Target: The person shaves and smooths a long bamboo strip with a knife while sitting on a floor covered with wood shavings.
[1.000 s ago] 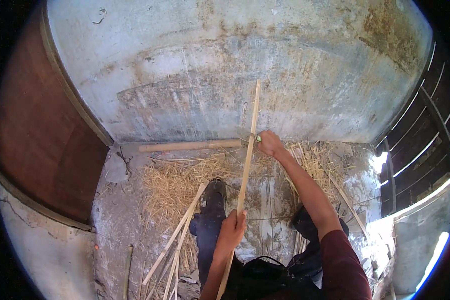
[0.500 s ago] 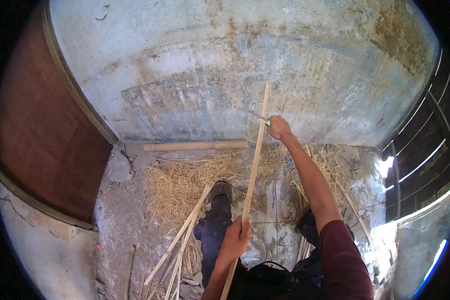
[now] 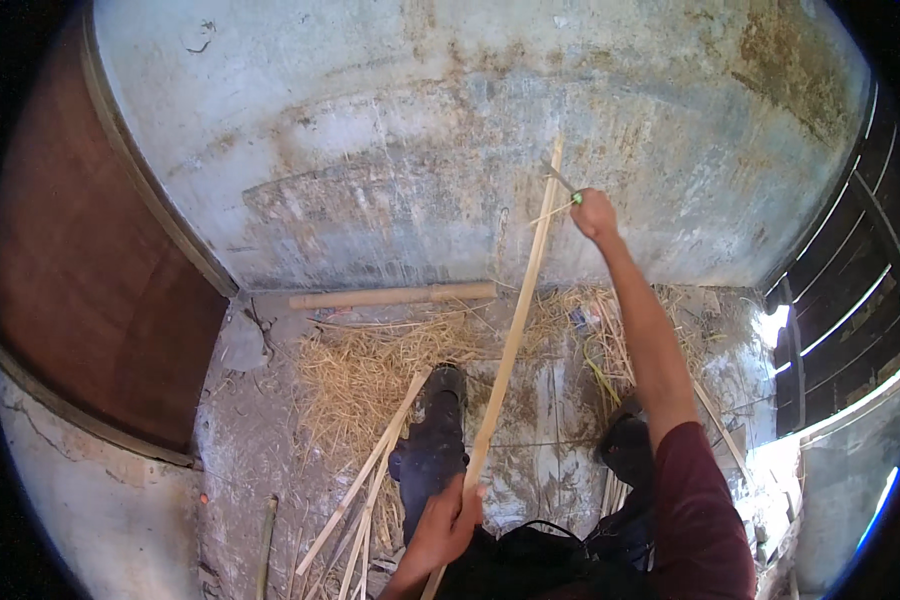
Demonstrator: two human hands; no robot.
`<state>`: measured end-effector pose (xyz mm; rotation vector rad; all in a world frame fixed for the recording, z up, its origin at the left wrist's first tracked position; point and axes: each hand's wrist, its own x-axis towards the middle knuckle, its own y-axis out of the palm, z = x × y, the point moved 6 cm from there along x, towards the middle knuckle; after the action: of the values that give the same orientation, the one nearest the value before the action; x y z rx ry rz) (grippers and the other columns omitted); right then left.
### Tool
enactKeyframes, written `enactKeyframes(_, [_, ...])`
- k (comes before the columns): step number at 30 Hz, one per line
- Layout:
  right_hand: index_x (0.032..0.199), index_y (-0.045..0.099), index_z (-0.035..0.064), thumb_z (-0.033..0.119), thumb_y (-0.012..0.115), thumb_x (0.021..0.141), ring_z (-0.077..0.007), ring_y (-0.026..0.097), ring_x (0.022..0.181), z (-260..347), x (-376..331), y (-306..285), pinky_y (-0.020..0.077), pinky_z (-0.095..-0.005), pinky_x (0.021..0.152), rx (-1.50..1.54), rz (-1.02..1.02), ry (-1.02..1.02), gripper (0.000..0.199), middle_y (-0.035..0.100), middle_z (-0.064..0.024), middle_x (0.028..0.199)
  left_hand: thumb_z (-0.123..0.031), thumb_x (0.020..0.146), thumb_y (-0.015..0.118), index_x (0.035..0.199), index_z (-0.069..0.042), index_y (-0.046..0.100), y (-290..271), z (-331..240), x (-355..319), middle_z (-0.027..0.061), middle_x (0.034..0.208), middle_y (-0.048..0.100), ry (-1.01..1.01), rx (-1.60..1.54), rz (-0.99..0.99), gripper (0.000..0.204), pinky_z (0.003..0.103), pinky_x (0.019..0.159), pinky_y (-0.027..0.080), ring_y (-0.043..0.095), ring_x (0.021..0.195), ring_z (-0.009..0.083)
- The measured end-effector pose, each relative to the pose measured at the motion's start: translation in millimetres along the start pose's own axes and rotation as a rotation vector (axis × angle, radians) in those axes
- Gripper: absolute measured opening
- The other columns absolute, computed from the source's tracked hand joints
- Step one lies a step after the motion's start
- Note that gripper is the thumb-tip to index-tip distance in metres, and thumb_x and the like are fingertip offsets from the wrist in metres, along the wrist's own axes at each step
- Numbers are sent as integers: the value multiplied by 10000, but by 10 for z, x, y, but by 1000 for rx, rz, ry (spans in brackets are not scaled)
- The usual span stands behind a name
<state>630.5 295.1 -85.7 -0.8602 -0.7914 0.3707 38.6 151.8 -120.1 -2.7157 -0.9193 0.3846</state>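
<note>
The long, flat strip of split bamboo [image 3: 511,350] is pale straw-yellow, and the slim metal-bladed knife [image 3: 564,182] pairs dull grey with bright green at its grip. The short fabric sleeve [image 3: 705,500] is deep maroon, the loose dry shavings [image 3: 360,365] golden. Behind, the weathered plaster wall [image 3: 370,120] is pale blue-grey, blotched rusty brown and streaked darker, beside a reddish-brown flat panel [image 3: 100,280].
</note>
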Motion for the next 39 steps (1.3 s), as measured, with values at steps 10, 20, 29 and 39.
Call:
enactKeyframes(10, [1055, 786, 22, 264, 638, 898, -510, 723, 992, -568, 62, -1117, 568, -581, 916, 28, -131, 146, 324, 747, -310, 1042, -259, 1147, 520, 1139, 6, 595, -16, -11, -685, 73, 740, 602, -39, 67, 53, 275, 368, 639, 490, 593, 672, 176])
enactKeyframes(20, [1326, 708, 60, 242, 511, 1012, -87, 374, 482, -428, -2050, -934, 331, -252, 457, 972, 571, 407, 414, 794, -149, 984, -264, 1064, 661, 991, -25, 500, 184, -51, -496, 259, 704, 657, 103, 552, -268, 297, 608, 571, 488, 664, 667, 515])
enactKeyframes(29, [1418, 604, 19, 338, 646, 1059, -38, 342, 513, 320, -2738, -1367, 275, -233, 463, 1287, 535, 387, 482, 776, -123, 1127, -254, 1052, 678, 1005, -33, 514, 780, -234, -295, 245, 835, 696, 255, 689, -230, 279, 598, 584, 497, 698, 739, 489])
enactKeyframes(39, [1232, 684, 55, 306, 749, 1018, -25, 372, 527, -7, -2897, -934, 242, -249, 466, 1471, 548, 565, 336, 674, -28, 957, -375, 1003, 770, 1156, -17, 579, 603, -530, 135, 196, 882, 737, 211, 538, -99, 434, 464, 707, 588, 761, 799, 368])
